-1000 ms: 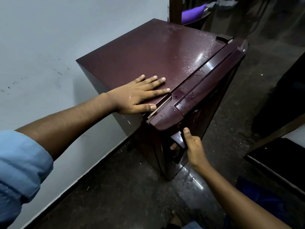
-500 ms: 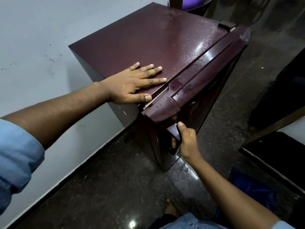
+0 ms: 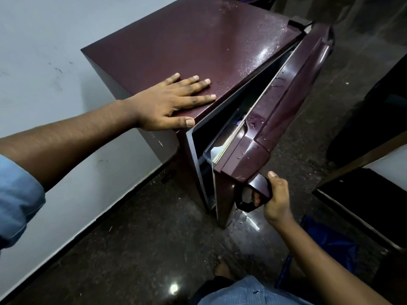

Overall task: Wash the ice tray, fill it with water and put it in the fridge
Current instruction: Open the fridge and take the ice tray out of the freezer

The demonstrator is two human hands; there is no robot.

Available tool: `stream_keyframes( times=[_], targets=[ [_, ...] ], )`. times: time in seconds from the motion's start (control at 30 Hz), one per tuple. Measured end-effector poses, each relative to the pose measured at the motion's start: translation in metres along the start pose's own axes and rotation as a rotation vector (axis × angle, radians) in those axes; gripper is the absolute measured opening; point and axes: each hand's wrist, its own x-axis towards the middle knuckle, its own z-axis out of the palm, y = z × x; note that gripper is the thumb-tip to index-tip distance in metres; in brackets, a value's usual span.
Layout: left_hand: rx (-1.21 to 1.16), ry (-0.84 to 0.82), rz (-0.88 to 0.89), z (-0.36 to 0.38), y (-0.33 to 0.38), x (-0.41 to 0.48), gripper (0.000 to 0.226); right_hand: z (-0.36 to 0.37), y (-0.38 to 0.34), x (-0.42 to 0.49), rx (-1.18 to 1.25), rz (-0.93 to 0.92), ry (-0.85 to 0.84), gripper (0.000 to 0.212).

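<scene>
Left hand (image 3: 169,102): I have it flat, fingers straight, on the fridge (image 3: 198,40) top near its front edge.
Door (image 3: 286,102): ajar at the fridge front.
Right hand (image 3: 276,199): I grip the door's handle (image 3: 257,190).

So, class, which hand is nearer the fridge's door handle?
Right. The right hand grips the door handle itself, at the open door's near corner; the left hand lies flat on the fridge top, apart from the handle.

We find the fridge's (image 3: 187,45) inside too dark to read past its door (image 3: 293,95); its far corner is cropped above.
</scene>
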Motion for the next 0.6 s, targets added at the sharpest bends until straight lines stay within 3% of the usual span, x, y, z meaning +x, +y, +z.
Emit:
stream_keyframes(
  times=[0.1,0.17,0.27,0.4,0.6],
  targets=[
    [0.003,-0.002,-0.005,-0.001,0.002,-0.001,0.072,-0.014,-0.002,-0.003,-0.027,-0.038,-0.015,0.071],
    [0.009,-0.003,-0.006,-0.001,0.004,-0.001,0.072,-0.022,-0.008,-0.006,-0.053,-0.043,0.027,0.061],
    [0.012,0.0,-0.008,-0.002,0.006,-0.002,0.072,-0.042,-0.013,-0.01,-0.102,-0.021,0.028,0.085],
    [0.041,0.027,-0.021,-0.001,0.019,-0.001,0.079,-0.066,-0.027,-0.017,-0.17,-0.02,0.028,0.097],
    [0.231,0.171,0.156,-0.002,0.071,0.036,0.082,-0.098,-0.043,-0.033,-0.207,-0.003,0.077,0.087]
  ],
)
